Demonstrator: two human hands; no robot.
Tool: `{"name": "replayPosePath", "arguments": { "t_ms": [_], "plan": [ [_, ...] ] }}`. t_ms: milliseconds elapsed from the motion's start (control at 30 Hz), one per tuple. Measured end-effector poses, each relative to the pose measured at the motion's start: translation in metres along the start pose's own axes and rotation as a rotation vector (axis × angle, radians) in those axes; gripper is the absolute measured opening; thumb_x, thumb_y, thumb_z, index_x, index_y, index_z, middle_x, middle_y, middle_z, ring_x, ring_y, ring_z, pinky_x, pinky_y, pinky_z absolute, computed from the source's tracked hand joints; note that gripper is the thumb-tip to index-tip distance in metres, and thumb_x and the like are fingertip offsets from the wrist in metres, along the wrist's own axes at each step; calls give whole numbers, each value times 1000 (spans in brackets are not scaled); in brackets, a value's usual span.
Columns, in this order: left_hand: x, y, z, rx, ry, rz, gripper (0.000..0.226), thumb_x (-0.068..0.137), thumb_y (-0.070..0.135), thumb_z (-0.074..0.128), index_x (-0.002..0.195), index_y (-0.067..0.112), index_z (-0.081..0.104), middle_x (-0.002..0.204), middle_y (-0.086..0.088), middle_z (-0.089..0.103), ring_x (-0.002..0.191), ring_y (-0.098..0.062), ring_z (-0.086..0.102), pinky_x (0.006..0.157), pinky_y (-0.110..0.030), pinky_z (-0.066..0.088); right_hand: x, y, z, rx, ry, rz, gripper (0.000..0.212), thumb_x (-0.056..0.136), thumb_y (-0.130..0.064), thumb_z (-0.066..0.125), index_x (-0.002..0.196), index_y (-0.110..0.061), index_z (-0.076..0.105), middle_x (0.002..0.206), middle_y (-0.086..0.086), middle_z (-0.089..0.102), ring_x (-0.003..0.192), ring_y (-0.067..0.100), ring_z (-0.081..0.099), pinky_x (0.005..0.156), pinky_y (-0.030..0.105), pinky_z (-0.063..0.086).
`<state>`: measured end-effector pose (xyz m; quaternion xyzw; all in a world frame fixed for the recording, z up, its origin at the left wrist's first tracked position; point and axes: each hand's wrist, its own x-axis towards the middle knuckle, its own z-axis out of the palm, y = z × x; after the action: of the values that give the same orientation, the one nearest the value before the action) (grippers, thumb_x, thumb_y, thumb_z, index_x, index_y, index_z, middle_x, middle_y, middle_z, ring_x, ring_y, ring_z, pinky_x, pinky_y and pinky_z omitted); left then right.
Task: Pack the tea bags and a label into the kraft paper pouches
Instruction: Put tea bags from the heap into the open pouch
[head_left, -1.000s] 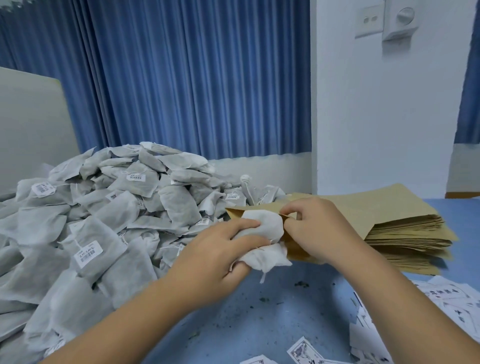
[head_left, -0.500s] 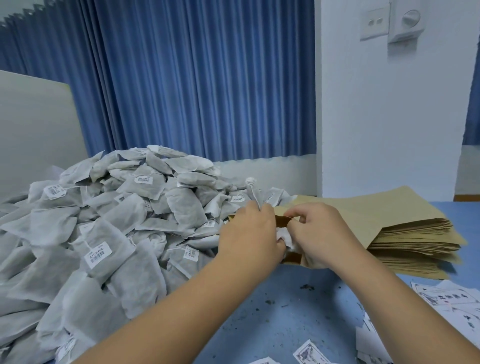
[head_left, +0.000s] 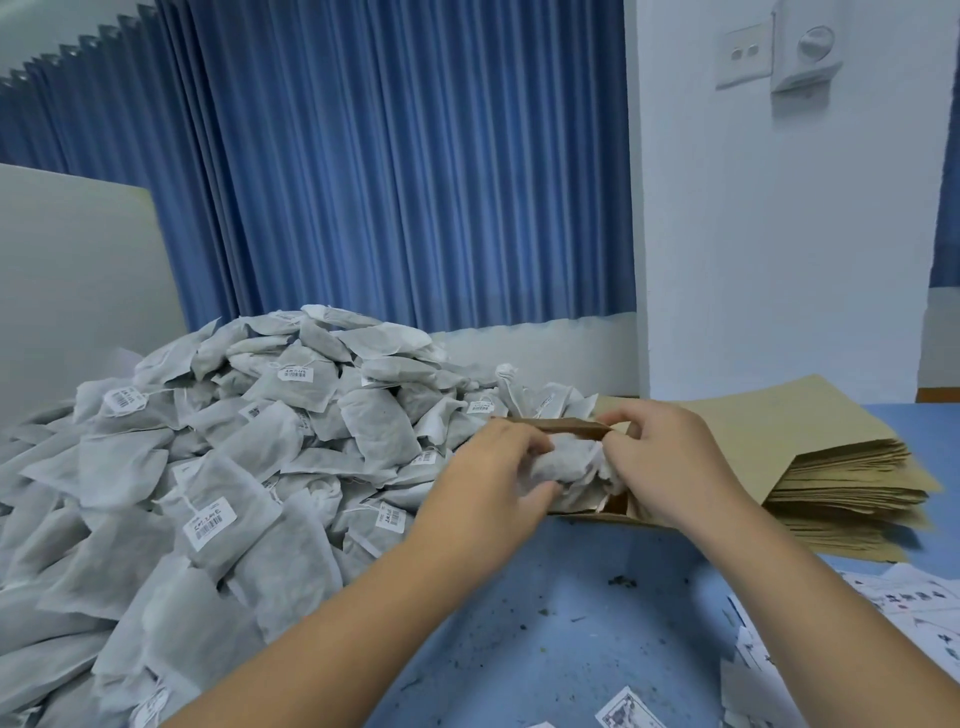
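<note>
"Two hands are crowding one opening. Why is the right hand (head_left: 670, 462) sitting so high?"

"It is pinching the upper lip of the kraft pouch (head_left: 561, 427) between thumb and forefinger and lifting it, so the mouth is gaping towards the left. The lower lip is lying low, near the blue table (head_left: 571, 634)."

"And the left hand (head_left: 493, 467)?"

"Its fingers are curling round a bundle of tea bags (head_left: 576, 467) and, I judge, pressing it sideways into that mouth. The bundle is sitting right in the opening; how deep it is reaching I cannot tell."

"How is the bundle looking?"

"Crumpled. It is soft grey-white mesh, bunching where the fingers are squeezing it. Squashing it narrower than the mouth is probably the point."

"Why is everything lying so close?"

"The loose heap of tea bags (head_left: 234, 441) is spreading just left of the hands, many showing small barcode tags. The stack of flat pouches (head_left: 852, 493) is lying just to the right, and printed labels (head_left: 914, 603) are lying scattered by the right forearm. Each supply is waiting within reach. Whether a label is already inside the pouch is hidden."
</note>
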<state>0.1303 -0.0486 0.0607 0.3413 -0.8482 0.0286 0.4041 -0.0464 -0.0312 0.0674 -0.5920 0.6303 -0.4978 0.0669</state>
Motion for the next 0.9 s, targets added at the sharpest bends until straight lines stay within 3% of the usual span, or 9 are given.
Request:
{"name": "replayPosePath", "arguments": {
  "t_ms": [100, 267, 333, 467, 567, 633, 733, 800, 900],
  "plan": [
    [0, -4, 1, 161, -24, 45, 25, 85, 26, 68, 109, 20, 68, 105, 6, 62, 102, -14, 53, 88, -28, 42, -6, -5, 6, -12, -13, -36, 27, 80, -10, 52, 92, -27, 68, 55, -12, 53, 52, -1, 53, 45, 12, 33],
    [6, 5, 14, 210, -139, 41, 21, 91, 22, 55, 104, 12, 67, 102, -5, 60, 95, -27, 58, 78, -40, 46, -13, -17, 8, 1, -50, -137, 28, 81, -7, 51, 86, -28, 69, 55, -21, 56, 59, -4, 53, 52, 13, 36],
    [10, 9, 18, 145, -196, 45, 20, 89, 17, 54, 102, 7, 65, 99, -11, 62, 94, -29, 58, 79, -40, 45, -16, -22, 7, -19, -44, -180, 29, 82, -6, 51, 91, -26, 71, 59, -23, 57, 63, -4, 53, 58, 12, 38],
    [10, 11, 10, -107, -179, 95, 10, 87, 3, 50, 89, 13, 52, 87, -1, 55, 79, -17, 49, 73, -28, 39, -18, -26, 5, -147, 32, -246, 30, 86, -8, 51, 108, -20, 68, 98, -7, 66, 92, 12, 57, 80, 25, 45],
    [8, 0, -8, -95, -141, 188, 27, 90, 9, 52, 115, 15, 60, 103, 5, 62, 93, -9, 55, 84, -21, 43, -20, -24, 2, -205, 82, -258, 31, 88, -10, 50, 112, -21, 67, 104, -4, 65, 97, 16, 58, 82, 30, 45],
    [11, -16, -25, -14, -53, 225, 32, 89, 14, 53, 119, 17, 64, 109, 4, 67, 100, -8, 58, 90, -21, 45, -20, -21, 2, -240, 101, -244, 31, 90, -11, 49, 113, -22, 67, 105, -5, 66, 98, 17, 58, 82, 31, 45],
    [28, -48, -50, 215, 41, 153, 25, 88, 14, 56, 109, 15, 69, 102, 0, 64, 98, -16, 57, 84, -29, 46, -18, -17, 2, -272, 84, -193, 32, 91, -11, 48, 113, -24, 67, 107, -6, 66, 98, 16, 58, 81, 29, 46],
    [50, -73, -65, 384, 8, 81, 27, 88, 15, 59, 114, 16, 67, 111, -2, 60, 106, -20, 54, 86, -32, 45, -11, -18, 4, -308, 61, -173, 32, 90, -13, 48, 112, -27, 67, 104, -7, 66, 96, 16, 58, 80, 30, 47],
    [86, -108, -83, 595, -146, -34, 49, 85, 21, 62, 133, 24, 52, 134, -3, 44, 118, -24, 48, 98, -38, 42, 0, -20, 6, -347, 25, -157, 32, 88, -14, 49, 106, -32, 68, 83, -14, 60, 81, 12, 57, 71, 29, 47]
  ]
}}
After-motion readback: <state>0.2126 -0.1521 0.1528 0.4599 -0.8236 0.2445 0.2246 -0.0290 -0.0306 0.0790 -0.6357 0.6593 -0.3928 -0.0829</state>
